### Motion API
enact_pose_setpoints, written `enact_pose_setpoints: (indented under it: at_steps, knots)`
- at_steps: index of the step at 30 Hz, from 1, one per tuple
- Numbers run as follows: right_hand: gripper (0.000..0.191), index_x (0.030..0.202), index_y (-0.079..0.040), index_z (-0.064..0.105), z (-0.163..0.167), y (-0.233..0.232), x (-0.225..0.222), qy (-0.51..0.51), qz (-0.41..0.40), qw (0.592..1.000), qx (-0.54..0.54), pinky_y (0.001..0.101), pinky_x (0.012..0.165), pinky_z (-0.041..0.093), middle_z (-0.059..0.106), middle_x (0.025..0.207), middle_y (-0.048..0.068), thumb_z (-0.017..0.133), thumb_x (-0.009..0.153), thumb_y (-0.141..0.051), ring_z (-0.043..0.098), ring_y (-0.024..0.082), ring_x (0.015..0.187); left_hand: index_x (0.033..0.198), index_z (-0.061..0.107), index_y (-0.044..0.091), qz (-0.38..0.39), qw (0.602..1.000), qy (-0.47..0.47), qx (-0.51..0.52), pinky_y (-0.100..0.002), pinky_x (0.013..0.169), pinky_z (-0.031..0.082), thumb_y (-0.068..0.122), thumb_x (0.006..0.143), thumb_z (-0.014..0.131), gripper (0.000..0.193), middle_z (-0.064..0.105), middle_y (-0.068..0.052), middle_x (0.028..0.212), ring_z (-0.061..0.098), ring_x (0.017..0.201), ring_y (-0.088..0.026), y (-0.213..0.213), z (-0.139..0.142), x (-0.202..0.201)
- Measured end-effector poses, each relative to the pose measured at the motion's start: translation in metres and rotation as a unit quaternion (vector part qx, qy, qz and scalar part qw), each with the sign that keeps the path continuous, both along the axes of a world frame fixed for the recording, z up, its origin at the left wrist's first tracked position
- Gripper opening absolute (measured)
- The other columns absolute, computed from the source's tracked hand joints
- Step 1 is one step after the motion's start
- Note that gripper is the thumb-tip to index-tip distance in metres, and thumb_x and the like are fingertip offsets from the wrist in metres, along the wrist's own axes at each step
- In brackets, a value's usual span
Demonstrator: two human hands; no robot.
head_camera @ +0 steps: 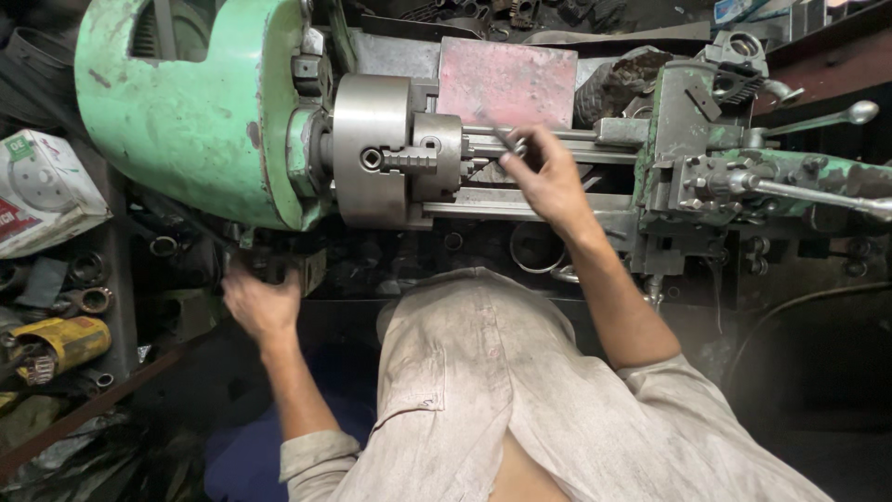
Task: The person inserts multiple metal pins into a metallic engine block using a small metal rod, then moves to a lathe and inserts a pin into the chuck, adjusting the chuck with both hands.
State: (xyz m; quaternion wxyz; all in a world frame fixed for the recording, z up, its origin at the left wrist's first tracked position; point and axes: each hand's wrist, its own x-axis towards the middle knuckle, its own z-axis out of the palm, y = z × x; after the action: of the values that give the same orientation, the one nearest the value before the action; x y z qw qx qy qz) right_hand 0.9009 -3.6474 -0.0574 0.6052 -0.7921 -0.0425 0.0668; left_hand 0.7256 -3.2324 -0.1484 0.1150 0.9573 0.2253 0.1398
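Observation:
I stand over a green metal lathe. Its steel chuck grips a metal rod that runs to the right toward the tool carriage. My right hand reaches over the rod just right of the chuck, fingers pinched on a thin dark metal piece. My left hand is low at the lathe's front, below the headstock, fingers curled against dark controls there; what it grips is hidden in shadow and blur.
A reddish plate lies behind the rod. Long chrome handles stick out at the right. At the left, a shelf holds a white box, a yellow power tool and metal rings.

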Motion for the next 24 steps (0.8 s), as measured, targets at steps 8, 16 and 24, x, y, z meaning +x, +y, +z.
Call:
enact_pose_setpoints:
  at_steps: [8, 16, 24]
  knots:
    - [0.018, 0.115, -0.003, 0.062, -0.006, -0.011, -0.005, 0.016, -0.039, 0.999, 0.023, 0.0215, 0.074, 0.047, 0.063, 0.097, -0.003, 0.070, 0.099, -0.002, 0.056, 0.005, 0.085, 0.154, 0.041, -0.002, 0.057, 0.982, -0.014, -0.181, -0.058, 0.106, 0.043, 0.046, 0.070, 0.089, 0.109, 0.055, -0.032, 0.141, 0.052, 0.126, -0.052, -0.020, -0.037, -0.007]
    - [0.021, 0.117, -0.003, 0.062, -0.017, -0.030, -0.002, -0.002, -0.078, 0.996, 0.038, 0.0194, 0.078, 0.049, 0.064, 0.100, -0.004, 0.072, 0.098, 0.000, 0.059, 0.003, 0.090, 0.144, 0.052, 0.005, 0.056, 0.987, 0.136, -0.061, -0.059, 0.092, 0.048, 0.053, 0.064, 0.087, 0.100, 0.065, -0.028, 0.124, 0.062, 0.108, -0.046, -0.011, -0.012, -0.007]
    - [0.022, 0.118, -0.003, 0.063, -0.024, -0.046, -0.004, 0.011, -0.102, 0.994, 0.034, 0.0190, 0.075, 0.047, 0.063, 0.096, -0.004, 0.073, 0.099, 0.000, 0.056, 0.003, 0.085, 0.102, 0.070, 0.006, -0.109, 0.973, -0.199, -0.040, -0.044, 0.078, 0.059, 0.008, 0.090, 0.071, 0.013, 0.073, -0.012, 0.096, 0.072, 0.085, -0.034, -0.067, 0.028, 0.024]
